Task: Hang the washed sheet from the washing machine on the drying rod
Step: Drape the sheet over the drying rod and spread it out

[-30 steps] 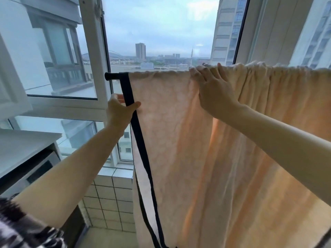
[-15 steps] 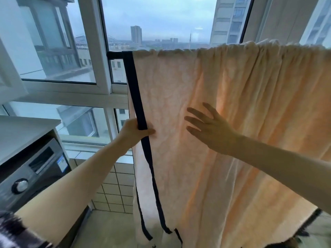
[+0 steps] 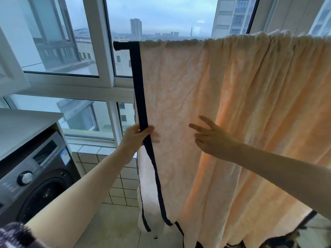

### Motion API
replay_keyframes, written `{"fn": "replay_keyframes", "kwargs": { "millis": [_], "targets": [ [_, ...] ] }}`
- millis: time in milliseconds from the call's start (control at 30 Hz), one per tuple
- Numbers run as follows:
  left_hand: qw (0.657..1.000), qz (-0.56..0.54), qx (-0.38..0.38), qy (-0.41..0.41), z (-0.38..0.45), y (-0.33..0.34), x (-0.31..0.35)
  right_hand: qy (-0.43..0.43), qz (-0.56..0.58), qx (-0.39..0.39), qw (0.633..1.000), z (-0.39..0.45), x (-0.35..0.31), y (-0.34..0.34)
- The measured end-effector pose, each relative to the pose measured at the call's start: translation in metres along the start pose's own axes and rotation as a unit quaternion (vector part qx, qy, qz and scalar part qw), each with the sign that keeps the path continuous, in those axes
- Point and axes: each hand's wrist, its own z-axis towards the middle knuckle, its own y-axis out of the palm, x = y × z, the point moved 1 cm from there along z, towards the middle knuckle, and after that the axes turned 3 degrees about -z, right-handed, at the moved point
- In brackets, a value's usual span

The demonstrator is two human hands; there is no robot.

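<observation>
The sheet (image 3: 223, 108) is already draped over the drying rod (image 3: 121, 46) across the upper right of the frame, smooth at the left and bunched toward the right. Its dark border (image 3: 138, 90) is pinched by the left hand (image 3: 138, 136) at centre frame. The right hand (image 3: 209, 137) is held released, fingers spread, against the cloth. Spreading appears under way; next, the gathered folds probably need drawing rightward along the rod.

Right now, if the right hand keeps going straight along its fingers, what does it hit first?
The right hand points up-left, fingers spread, at the peach sheet. It would likely meet the flat panel beside the dark trim first, though the gap to the cloth is unclear.
</observation>
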Motion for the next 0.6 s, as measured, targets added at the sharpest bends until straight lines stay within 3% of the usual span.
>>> {"fn": "replay_keyframes", "kwargs": {
  "millis": [200,367,600],
  "targets": [
    [0.965,0.255,-0.055,0.004,-0.001,0.002,-0.05,0.067,0.03,0.074,0.995,0.002,-0.033,0.015],
    [0.966,0.258,0.019,-0.026,-0.006,-0.02,-0.092,0.115,0.059,0.097,0.987,0.01,-0.075,0.03],
    [0.96,0.264,0.088,-0.042,-0.009,-0.051,-0.114,0.104,0.087,0.007,0.991,0.025,-0.113,0.039]
  ]
}}
